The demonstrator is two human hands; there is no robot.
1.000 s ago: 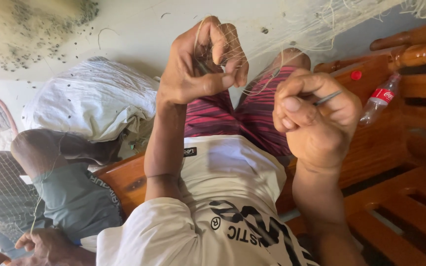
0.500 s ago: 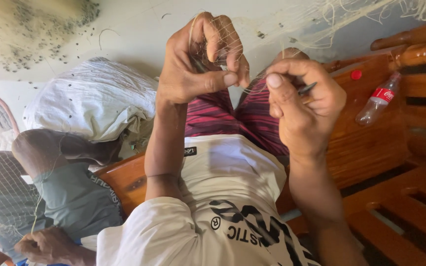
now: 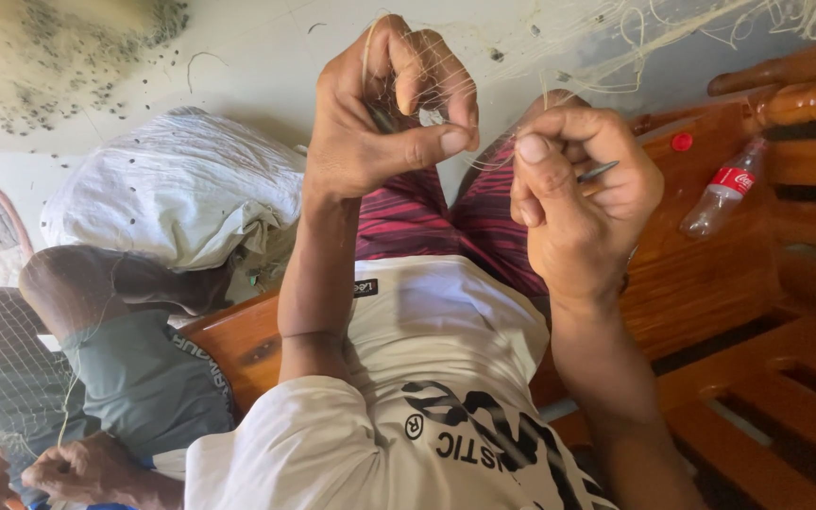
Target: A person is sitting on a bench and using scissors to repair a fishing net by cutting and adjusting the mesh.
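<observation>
Wooden bench (image 3: 710,274) carries a clear plastic bottle (image 3: 722,192) near its back edge. Above the lap, the left hand (image 3: 384,113) pinches fine fishing net (image 3: 446,80) between thumb and fingers; just beside it, the right hand (image 3: 583,198) is closed around a thin netting needle (image 3: 599,172).

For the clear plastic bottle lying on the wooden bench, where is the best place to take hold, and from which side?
Grip the plastic bottle around its middle, at the red label band, coming down from above. It lies on its side on the wooden bench, so the round body is exposed on top. Its neck points toward the turned bench post, leaving less room there. The loose red cap lies apart, so keep the neck level.
</observation>
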